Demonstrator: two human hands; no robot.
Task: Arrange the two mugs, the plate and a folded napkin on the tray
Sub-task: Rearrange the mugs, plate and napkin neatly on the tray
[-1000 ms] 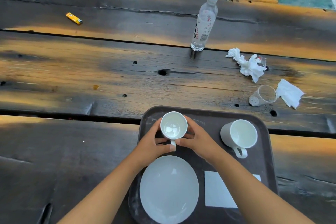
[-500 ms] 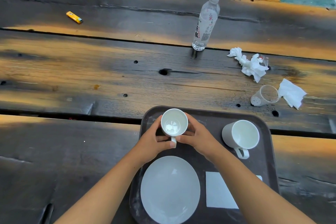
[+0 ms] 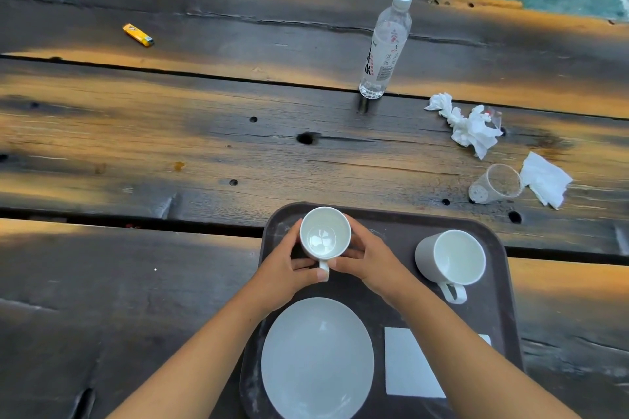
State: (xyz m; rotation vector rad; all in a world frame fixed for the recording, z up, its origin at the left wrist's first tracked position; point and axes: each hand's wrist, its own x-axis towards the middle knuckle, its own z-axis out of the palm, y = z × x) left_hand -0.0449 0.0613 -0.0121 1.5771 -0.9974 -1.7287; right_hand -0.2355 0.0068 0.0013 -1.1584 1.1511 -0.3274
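Now your left hand [image 3: 286, 269] and right hand [image 3: 371, 258] cup the glossy white mug [image 3: 325, 236] upright on the dark rounded tray [image 3: 497, 282], handle toward you.

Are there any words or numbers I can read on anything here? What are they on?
"水": big dark character on the bottle label, the only one I can read.
Other bottle print, red and black: too small and blurred.
Lighter: no readable text.
Mugs, plate, napkin, tray: no writing.
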